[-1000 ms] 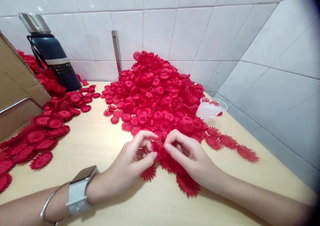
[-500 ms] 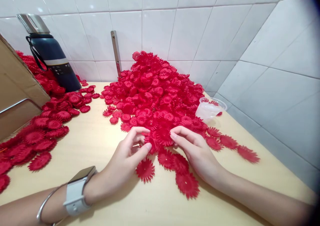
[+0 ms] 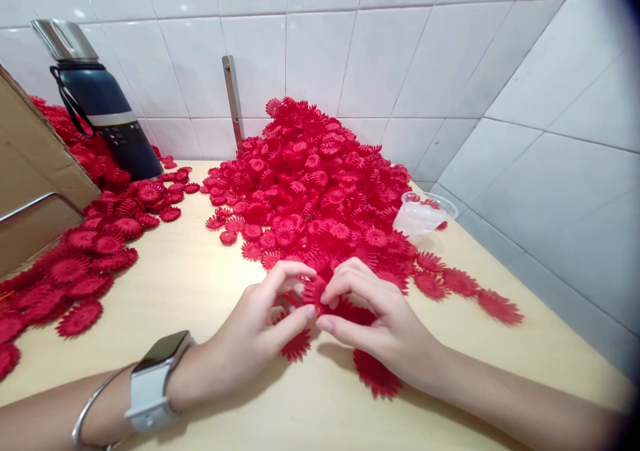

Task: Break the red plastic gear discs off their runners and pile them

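Near the front of a big heap of red fabric flower pieces (image 3: pixel 320 184), my two hands meet over one small red flower piece (image 3: pixel 313 292). My left hand (image 3: pixel 265 314) pinches it at its left edge between thumb and fingers. From the other side my right hand (image 3: pixel 383 311) has its curled fingers on the same piece, the thumb lower and a little apart. Beneath the hands lie more loose flower pieces, one (image 3: pixel 299 346) by my left thumb and a larger one (image 3: pixel 376 373) under my right hand. The fingers partly hide what is between them.
A clear plastic cup (image 3: pixel 417 219) lies at the heap's right side. At left are a dark blue bottle (image 3: pixel 113 118), a cardboard box (image 3: pixel 40 171) and more red flower pieces (image 3: pixel 75 271). A metal strip (image 3: pixel 233 101) stands against the tiled wall (image 3: pixel 320 51).
My right hand has moved slightly left and down, its fingers now curled onto the flower piece by my left hand. The left hand has shifted a little right.
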Motion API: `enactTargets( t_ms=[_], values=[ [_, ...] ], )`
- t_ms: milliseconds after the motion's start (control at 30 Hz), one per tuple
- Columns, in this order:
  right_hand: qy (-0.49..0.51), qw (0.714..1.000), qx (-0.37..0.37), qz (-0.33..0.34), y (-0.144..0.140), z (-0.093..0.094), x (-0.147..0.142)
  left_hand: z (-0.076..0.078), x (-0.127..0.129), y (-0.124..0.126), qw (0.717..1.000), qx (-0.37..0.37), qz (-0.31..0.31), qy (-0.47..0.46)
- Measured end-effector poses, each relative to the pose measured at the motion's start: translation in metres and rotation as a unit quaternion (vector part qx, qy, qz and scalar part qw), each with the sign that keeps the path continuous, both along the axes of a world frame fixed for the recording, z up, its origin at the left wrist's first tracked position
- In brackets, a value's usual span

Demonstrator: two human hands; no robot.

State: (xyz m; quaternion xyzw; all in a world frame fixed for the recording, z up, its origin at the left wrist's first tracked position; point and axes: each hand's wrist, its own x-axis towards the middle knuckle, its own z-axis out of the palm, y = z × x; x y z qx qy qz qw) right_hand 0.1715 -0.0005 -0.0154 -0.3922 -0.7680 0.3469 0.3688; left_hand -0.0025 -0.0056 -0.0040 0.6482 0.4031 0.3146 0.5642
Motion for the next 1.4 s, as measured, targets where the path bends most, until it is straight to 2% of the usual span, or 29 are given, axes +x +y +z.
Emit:
enactTargets(
  t_ms=[100,233,400,533,767,933,1000,1100,1233,1400],
  values=[
    [-0.007,1.000,0.007,0.005,0.000,0.001,-0.001,0.001,0.000,-0.001,1.000,0.006,-0.021,0.009],
    [-0.014,0.999,0.022,0.025,0.000,0.001,-0.001,0.003,0.001,-0.001,0.999,0.021,-0.013,0.021],
    [-0.019,1.000,-0.005,0.011,0.001,0.001,0.001,0.003,0.002,-0.002,1.000,-0.012,-0.011,-0.003],
    [-0.010,1.000,0.004,-0.002,0.001,0.002,0.001,0.004,0.003,-0.001,0.999,-0.038,0.004,-0.027],
    [0.052,0.989,-0.095,-0.105,0.006,0.000,0.002,0.004,0.001,0.002,0.997,-0.055,0.047,-0.038],
    [0.129,0.963,-0.108,-0.209,0.010,-0.003,0.002,0.004,0.001,0.002,0.997,-0.032,0.063,-0.023],
    [0.159,0.955,-0.107,-0.226,0.010,-0.003,0.002,0.004,0.001,0.002,0.997,-0.033,0.065,-0.021],
    [0.167,0.966,-0.107,-0.166,0.006,-0.003,0.000,0.004,0.002,0.001,0.997,-0.048,0.060,-0.021],
    [0.050,0.995,-0.079,-0.033,0.001,-0.001,0.000,0.003,0.003,0.001,0.998,-0.027,0.057,-0.015],
    [-0.012,0.998,-0.053,-0.024,0.002,0.000,-0.001,0.003,0.002,0.001,0.998,-0.017,0.052,-0.012]
  ],
)
